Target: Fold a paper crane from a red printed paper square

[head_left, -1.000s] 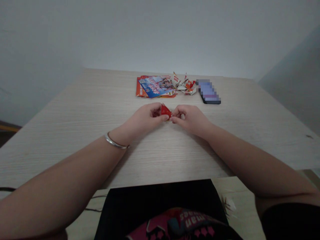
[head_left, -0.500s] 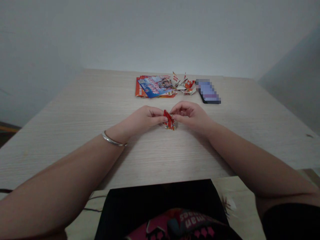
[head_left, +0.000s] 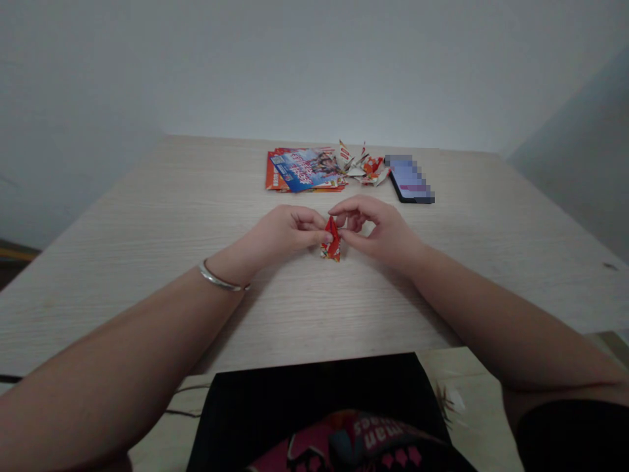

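Left hand (head_left: 282,235) and right hand (head_left: 376,226) pinch a small folded red paper (head_left: 331,241) between fingertips, apparently above the surface (head_left: 147,223) centre, steadying its creases.

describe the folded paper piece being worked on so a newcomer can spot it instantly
Start at the pale wooden table; near its middle the left hand and right hand meet. Pinched between their fingertips is a small red folded paper piece. Unlike the folded pieces by the leaflets and phone farther back, it alone is held.
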`<action>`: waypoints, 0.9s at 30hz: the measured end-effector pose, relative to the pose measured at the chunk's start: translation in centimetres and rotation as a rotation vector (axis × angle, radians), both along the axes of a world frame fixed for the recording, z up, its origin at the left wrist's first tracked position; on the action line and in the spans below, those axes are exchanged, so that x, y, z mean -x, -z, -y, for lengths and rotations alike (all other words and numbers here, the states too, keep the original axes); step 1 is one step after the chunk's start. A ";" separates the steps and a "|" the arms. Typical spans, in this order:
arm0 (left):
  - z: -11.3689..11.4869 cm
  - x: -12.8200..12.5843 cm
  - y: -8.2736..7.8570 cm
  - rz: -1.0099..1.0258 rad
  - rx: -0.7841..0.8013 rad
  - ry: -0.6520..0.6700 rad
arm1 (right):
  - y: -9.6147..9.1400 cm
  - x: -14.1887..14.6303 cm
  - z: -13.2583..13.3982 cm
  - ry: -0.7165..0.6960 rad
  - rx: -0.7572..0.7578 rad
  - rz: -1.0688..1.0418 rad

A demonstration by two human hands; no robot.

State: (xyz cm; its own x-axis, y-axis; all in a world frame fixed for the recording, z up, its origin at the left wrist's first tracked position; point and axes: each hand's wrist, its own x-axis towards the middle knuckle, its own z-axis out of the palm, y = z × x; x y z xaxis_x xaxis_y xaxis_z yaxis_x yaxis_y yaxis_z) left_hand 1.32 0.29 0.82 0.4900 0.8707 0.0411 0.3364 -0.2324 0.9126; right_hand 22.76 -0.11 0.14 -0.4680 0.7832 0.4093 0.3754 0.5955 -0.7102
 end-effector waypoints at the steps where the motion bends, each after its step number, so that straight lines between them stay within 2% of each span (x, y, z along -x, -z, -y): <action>1: 0.0 0.0 0.0 0.000 0.000 0.003 | -0.1 0.0 0.1 0.013 -0.050 0.028; 5: -0.2 0.0 0.2 0.046 0.020 -0.009 | -0.3 0.1 0.4 0.056 -0.176 0.058; 10: -0.1 -0.2 0.4 0.088 0.013 -0.068 | 0.3 0.0 0.1 0.073 -0.208 -0.008; 14: 0.2 -0.2 0.3 0.081 -0.081 -0.120 | 0.8 0.2 -0.1 0.081 -0.150 -0.053; 19: 0.7 -0.1 0.0 -0.019 -0.248 -0.183 | 1.0 0.6 -0.1 0.131 -0.079 -0.105; 24: 1.0 -0.1 -0.2 -0.110 -0.327 -0.190 | 1.0 0.7 -0.1 0.119 -0.108 -0.115; 27: 1.1 -0.1 -0.3 -0.121 -0.333 -0.193 | 1.0 0.8 -0.3 0.115 -0.075 -0.118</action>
